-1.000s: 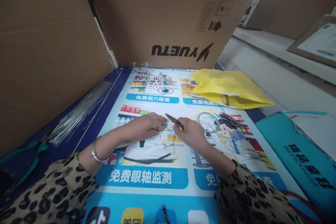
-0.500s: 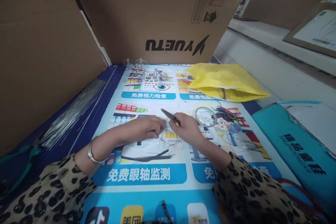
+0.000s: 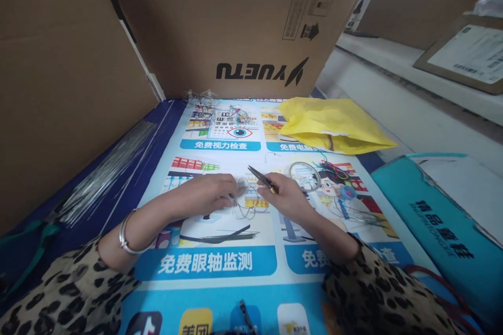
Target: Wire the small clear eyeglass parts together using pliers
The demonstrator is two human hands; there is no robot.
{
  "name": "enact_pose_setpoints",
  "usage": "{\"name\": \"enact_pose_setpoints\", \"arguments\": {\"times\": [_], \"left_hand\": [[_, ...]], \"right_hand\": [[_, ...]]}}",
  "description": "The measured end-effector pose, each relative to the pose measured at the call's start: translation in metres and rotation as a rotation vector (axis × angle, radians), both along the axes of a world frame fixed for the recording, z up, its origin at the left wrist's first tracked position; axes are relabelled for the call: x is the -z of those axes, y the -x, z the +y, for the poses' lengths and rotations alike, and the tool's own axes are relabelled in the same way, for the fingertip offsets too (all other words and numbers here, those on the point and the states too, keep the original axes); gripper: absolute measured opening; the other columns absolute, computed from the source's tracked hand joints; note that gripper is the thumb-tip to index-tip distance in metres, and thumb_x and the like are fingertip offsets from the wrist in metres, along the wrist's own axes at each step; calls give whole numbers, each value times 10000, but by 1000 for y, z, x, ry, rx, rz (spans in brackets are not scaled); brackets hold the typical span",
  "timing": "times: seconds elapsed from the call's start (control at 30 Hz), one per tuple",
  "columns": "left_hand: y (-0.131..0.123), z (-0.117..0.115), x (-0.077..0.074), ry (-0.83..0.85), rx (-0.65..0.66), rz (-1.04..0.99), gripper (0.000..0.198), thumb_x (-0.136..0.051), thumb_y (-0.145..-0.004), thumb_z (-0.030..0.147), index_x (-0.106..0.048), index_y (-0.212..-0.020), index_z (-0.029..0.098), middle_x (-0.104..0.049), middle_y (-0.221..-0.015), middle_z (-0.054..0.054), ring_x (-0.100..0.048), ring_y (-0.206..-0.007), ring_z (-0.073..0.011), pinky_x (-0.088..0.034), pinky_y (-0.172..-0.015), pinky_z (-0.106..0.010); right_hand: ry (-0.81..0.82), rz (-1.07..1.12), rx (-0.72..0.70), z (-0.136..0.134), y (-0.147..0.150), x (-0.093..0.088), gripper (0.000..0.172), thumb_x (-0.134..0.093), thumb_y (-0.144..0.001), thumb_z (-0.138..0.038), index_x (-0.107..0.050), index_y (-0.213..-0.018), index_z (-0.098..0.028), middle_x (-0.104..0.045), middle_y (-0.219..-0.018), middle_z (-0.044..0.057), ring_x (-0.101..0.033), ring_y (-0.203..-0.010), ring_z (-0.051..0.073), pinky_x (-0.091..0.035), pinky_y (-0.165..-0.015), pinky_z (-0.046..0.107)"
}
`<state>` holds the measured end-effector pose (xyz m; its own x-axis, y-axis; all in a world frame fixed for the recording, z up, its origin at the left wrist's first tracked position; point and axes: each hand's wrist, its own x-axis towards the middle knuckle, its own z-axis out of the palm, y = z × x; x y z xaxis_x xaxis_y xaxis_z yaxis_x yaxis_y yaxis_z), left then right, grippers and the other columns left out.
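Observation:
My left hand [image 3: 212, 193] is closed, its fingertips pinching a piece of thin bent wire [image 3: 247, 210] that loops out toward the right. In my right hand [image 3: 285, 196] sits a pair of small pliers [image 3: 260, 178], jaws pointing up and left. The wire's loops hang between the two hands, just above the printed sheet. Its finer joins are too small to make out. Short dark strips and wires [image 3: 226, 236] lie on the sheet below my left hand. A round dish of clear beads [image 3: 305, 176] stands just beyond my right hand.
Colored cords [image 3: 334, 170] and a small round blue container [image 3: 348, 192] lie at right. A yellow bag [image 3: 334, 123] and a teal box [image 3: 428, 209] stand farther right. Long straight wires [image 3: 110, 170] and green-handled pliers [image 3: 43, 233] are at left. Twisted wire pieces [image 3: 204, 98] lie near the cardboard [image 3: 243, 26].
My hands have moved slightly apart, so more of the wire loops shows between them. The pliers have shifted a little right and down. The view has tilted slightly.

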<state>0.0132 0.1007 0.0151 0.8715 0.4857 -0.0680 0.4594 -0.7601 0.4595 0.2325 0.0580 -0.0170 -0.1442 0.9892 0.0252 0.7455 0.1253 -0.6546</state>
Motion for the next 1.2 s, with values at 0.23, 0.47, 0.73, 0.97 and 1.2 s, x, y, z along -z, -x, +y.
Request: {"name": "enact_pose_setpoints", "arguments": {"times": [0.23,0.47,0.73,0.97,1.2], "left_hand": [[-3,-8,17,-123,-64,-94,209,-501,-818,310,-536,-984,189,-550,-1018,-69,-481,-969,-206,-393,-793,-318],[-5,-6,24,-118,-34,-52,257,-552,-781,328,-538,-1002,198,-555,-1076,-66,-483,-1008,-220,-367,-867,-358],[8,4,21,-128,-100,-4,278,-494,-813,314,-537,-1058,189,-549,-1125,-70,-481,-1047,-214,-368,-877,-331],[21,13,-1,-129,-168,28,224,-416,-847,282,-595,-932,178,-611,-943,-51,-547,-881,-175,-403,-779,-282],[30,18,-14,-159,-176,-5,264,-380,-853,272,-622,-901,177,-625,-897,-38,-555,-834,-154,-402,-748,-253]], "right_hand": [[-37,-74,-105,-12,-2,0,134,-522,-753,-270,-582,-824,-173,-558,-747,4,-498,-713,135,-332,-628,232],[-91,-184,-182,-17,-2,-18,117,-530,-764,-271,-585,-793,-172,-561,-743,12,-496,-707,131,-327,-631,229],[17,-352,-549,-38,18,-15,150,-506,-788,-265,-600,-845,-163,-592,-825,56,-511,-805,167,-346,-690,261],[-74,-538,-652,-45,26,-14,142,-442,-822,-191,-564,-774,-135,-577,-777,74,-500,-739,169,-330,-635,277],[0,-477,-688,-37,21,-16,164,-435,-836,-250,-555,-828,-139,-595,-835,82,-513,-769,178,-342,-644,276]]}}
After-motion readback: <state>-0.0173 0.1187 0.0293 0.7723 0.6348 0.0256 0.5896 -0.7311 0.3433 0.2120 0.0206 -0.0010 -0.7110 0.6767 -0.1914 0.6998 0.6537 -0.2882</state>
